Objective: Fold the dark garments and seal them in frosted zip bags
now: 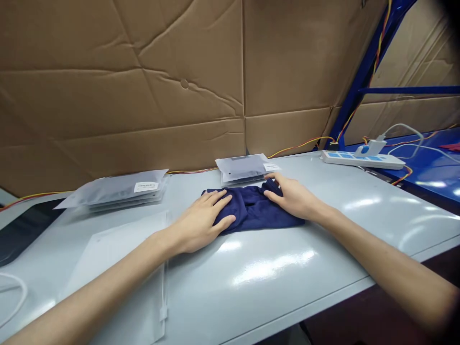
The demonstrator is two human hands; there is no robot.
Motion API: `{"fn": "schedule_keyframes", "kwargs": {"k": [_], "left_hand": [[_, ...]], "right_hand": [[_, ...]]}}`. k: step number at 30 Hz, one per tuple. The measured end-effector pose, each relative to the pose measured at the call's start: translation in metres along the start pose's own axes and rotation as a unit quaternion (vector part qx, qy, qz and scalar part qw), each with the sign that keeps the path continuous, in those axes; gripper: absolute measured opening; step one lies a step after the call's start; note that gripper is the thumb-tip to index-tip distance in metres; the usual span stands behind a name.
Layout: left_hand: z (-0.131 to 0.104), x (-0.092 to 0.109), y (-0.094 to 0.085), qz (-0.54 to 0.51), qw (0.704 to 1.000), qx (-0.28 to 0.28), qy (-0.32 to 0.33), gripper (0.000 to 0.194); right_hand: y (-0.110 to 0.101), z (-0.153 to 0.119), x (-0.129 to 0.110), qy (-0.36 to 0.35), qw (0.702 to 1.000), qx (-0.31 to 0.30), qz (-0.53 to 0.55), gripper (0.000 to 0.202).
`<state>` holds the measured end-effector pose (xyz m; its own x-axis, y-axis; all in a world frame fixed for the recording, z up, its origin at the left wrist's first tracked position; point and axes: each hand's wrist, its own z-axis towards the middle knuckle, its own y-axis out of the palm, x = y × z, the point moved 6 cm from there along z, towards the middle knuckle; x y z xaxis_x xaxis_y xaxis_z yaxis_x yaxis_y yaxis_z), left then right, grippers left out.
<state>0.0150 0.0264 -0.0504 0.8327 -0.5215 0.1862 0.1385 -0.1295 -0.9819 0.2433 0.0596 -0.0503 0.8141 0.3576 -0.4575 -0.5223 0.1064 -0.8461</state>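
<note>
- On the bench [223, 297], between front and back edges, left hand [202, 220], fingers spread, likely steadies the cloth [264, 215].
- Right hand [296, 197] pinches its fold [269, 186], seemingly holding it up.

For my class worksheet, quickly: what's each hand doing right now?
Left hand: open, resting on navy cloth.
Right hand: closed, pinching the same cloth.

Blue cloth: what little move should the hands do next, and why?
Maybe the right hand should press the cloth flat at its far edge, since it bunches up between that thumb and finger, while the left hand lies spread on the other end.
</note>
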Motion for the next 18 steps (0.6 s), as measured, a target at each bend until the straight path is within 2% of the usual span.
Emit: {"fn": "schedule_keyframes", "kwargs": {"k": [9, 15, 18], "left_hand": [[-0.017, 0.006, -0.013, -0.008, 1.0, 0.007, -0.008, 0.068], [-0.03, -0.015, -0.027, -0.025, 0.999, 0.017, 0.028, 0.064], [-0.037, -0.03, -0.025, -0.027, 0.999, 0.024, 0.037, 0.064]], "right_hand": [[-0.006, 0.001, 0.004, 0.009, 1.0, 0.024, -0.001, 0.044], [-0.008, 0.001, 0.004, 0.02, 1.0, 0.017, 0.001, 0.042], [-0.008, 0.001, 0.006, 0.033, 0.999, 0.014, 0.021, 0.043]]}}
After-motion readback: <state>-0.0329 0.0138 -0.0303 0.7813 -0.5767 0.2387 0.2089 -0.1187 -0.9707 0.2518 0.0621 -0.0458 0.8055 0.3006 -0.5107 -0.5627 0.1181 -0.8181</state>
